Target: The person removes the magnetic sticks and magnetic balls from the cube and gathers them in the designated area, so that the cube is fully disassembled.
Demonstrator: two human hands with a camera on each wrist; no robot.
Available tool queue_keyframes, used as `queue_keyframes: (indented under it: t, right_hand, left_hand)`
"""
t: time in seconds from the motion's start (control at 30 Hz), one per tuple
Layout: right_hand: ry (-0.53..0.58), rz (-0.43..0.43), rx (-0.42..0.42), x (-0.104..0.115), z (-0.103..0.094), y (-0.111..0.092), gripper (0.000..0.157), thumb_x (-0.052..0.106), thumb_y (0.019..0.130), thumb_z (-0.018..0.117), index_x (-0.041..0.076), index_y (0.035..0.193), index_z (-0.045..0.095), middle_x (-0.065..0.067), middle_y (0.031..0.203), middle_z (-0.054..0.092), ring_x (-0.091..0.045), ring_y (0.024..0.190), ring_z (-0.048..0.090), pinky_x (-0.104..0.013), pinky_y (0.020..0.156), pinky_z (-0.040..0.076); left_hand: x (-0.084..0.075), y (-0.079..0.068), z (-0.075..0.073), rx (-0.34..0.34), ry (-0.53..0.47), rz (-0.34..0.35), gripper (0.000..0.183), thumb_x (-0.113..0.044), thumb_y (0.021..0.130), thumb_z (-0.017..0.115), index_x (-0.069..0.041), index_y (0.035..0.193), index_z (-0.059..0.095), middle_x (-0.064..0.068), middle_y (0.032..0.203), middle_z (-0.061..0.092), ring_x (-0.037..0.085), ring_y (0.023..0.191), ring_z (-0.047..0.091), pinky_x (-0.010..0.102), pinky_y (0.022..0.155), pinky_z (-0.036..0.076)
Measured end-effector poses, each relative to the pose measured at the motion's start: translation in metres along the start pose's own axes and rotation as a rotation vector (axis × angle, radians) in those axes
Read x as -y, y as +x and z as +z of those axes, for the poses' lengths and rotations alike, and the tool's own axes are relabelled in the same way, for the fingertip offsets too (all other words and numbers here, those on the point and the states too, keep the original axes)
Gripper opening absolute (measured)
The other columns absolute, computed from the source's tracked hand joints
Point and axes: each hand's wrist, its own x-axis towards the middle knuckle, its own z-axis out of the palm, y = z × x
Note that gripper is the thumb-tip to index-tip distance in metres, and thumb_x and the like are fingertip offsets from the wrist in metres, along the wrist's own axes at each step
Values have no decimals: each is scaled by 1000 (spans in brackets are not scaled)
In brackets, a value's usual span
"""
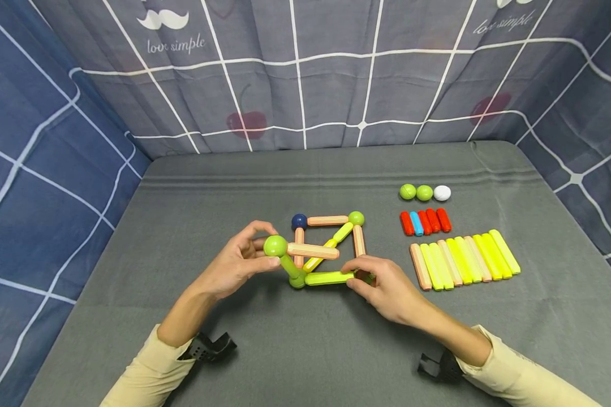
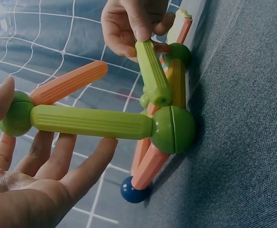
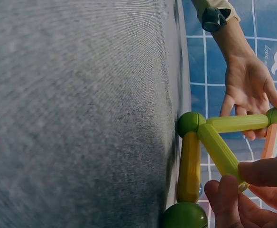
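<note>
A frame of magnetic rods and balls lies on the grey cloth, with a blue ball [image 1: 299,221] and a green ball [image 1: 356,218] at its back corners. From the front-left green ball [image 2: 173,129] a yellow-green rod [image 2: 92,122] rises to a raised green ball [image 1: 275,246], which carries an orange rod [image 1: 315,251] sticking out sideways. My left hand [image 1: 239,261] holds this raised ball between thumb and fingers. My right hand [image 1: 384,286] pinches the upper end of another yellow-green rod [image 3: 222,151], whose lower end meets the front-left ball. That hand covers the front-right corner in the head view.
To the right, a row of yellow and orange rods [image 1: 463,260] lies side by side. Behind it are short red rods [image 1: 433,219] with one blue rod [image 1: 416,223], then two green balls [image 1: 416,193] and a white ball [image 1: 442,193]. Checked curtains [image 1: 331,85] enclose the table.
</note>
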Motion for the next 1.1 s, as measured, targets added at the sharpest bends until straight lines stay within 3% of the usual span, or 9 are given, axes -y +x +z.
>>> queue_keyframes:
  t: [0.2, 0.43, 0.67, 0.87, 1.0, 1.1]
  right_hand:
    - [19, 8, -21, -2, 0, 0, 21, 1, 89, 71, 15, 105, 72, 9, 96, 65, -9, 82, 58, -25, 63, 50]
    - [293, 128, -23, -2, -7, -4, 17, 0, 92, 67, 4, 109, 68, -11, 95, 67, -26, 69, 66, -31, 60, 56]
    - [460, 122, -157, -7, -26, -12, 20, -6, 93, 63, -8, 113, 60, -21, 104, 64, -28, 81, 68, -38, 65, 59]
    - [526, 127, -275, -12, -40, -21, 26, -11, 91, 60, -5, 116, 57, -16, 110, 59, -16, 81, 67, -36, 60, 58]
    - [555, 136, -310, -17, -50, -30, 31, -11, 92, 60, 2, 121, 57, -9, 105, 63, -17, 64, 62, -28, 50, 51]
    - [595, 119, -337, -21, -59, -35, 34, -11, 94, 58, 1, 126, 55, -8, 103, 65, -20, 54, 57, -27, 46, 46]
  left_hand:
    - [1, 0, -1, 2, -4, 6, 39, 8, 91, 62, -15, 119, 49, 12, 107, 64, 21, 96, 64, 37, 85, 55]
    - [1, -1, -1, -1, 5, -3, 38, 6, 92, 63, -15, 120, 49, 13, 109, 63, 22, 97, 64, 40, 86, 55]
    - [2, 0, -1, -3, 1, -2, 38, 7, 91, 63, -14, 120, 49, 13, 108, 62, 23, 97, 64, 43, 88, 54]
    - [2, 0, -2, 2, -7, 2, 38, 6, 91, 63, -15, 120, 49, 13, 109, 63, 22, 98, 64, 42, 88, 54]
    - [2, 0, -2, 3, -14, 4, 38, 6, 92, 63, -15, 120, 49, 13, 110, 63, 22, 98, 64, 41, 87, 55]
    - [1, 0, -2, 3, -17, 3, 38, 6, 92, 63, -15, 120, 49, 13, 109, 63, 22, 98, 64, 42, 88, 55]
